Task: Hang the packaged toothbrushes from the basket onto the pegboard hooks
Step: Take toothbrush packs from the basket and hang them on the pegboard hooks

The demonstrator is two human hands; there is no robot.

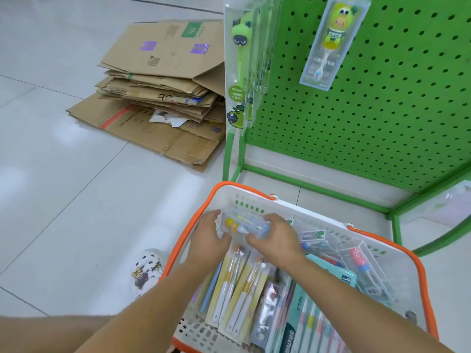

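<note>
Pick-up step: left hand [207, 236] and right hand [274, 240] both curl around a clear toothbrush pack [243, 225] at the far end of the basket [193, 217], between the palms; next, lift it up to the pegboard [382, 110] above-right and thread a hook.

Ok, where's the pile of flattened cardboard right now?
The cardboard lies on the floor in the upper left of the head view, just left of the green pegboard and beyond the basket.
</note>
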